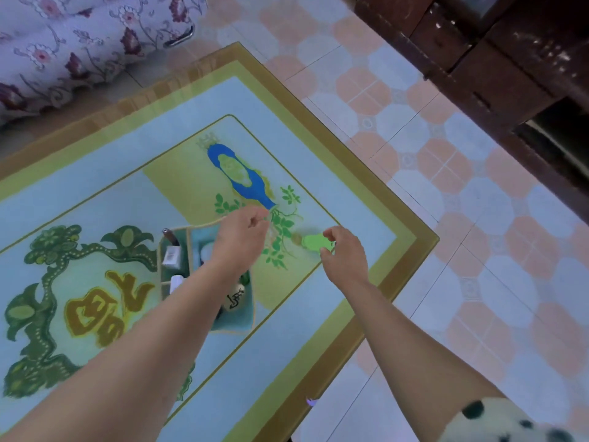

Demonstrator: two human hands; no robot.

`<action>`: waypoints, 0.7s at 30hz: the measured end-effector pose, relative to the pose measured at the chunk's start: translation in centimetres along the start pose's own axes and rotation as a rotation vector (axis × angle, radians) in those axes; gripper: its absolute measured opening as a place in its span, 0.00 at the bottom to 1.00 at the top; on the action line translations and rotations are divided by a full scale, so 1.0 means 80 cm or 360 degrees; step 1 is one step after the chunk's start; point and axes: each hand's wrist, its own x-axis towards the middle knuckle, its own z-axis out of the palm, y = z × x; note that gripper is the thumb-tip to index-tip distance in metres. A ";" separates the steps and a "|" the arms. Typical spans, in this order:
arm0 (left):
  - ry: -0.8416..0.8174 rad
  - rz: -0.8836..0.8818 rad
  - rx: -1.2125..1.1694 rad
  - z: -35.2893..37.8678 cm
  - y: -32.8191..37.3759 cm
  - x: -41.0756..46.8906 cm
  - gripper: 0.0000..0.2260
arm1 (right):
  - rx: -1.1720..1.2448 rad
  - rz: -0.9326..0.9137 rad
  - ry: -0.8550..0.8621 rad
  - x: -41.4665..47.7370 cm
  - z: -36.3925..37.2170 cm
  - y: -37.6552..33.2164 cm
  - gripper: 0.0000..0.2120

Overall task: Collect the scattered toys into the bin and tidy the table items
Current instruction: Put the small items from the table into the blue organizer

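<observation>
Both forearms reach forward over the painted table (pixel 366 193), the left hand (pixel 242 232) above the far end of the teal bin (pixel 245 317) and the right hand (pixel 344 255) nearer the table's right edge. The left forearm hides much of the bin (its contents are blurred), and it cannot be told whether that hand's curled thumb and forefinger pinch anything. The right hand's curled fingers grip a flat green toy (pixel 314 242) at the tabletop, right of the bin.
</observation>
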 end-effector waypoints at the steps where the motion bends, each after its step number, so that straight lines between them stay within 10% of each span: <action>1: -0.0015 -0.0011 -0.0002 0.006 0.000 0.003 0.13 | -0.0095 -0.0024 -0.0084 0.006 0.005 0.003 0.17; 10: -0.0036 -0.0075 0.0066 0.064 -0.003 0.042 0.14 | -0.0603 -0.0209 -0.0270 0.060 0.060 0.040 0.26; 21: 0.0108 -0.0026 -0.0090 0.012 0.023 0.032 0.13 | 0.0421 -0.0187 -0.0077 0.050 0.000 -0.041 0.21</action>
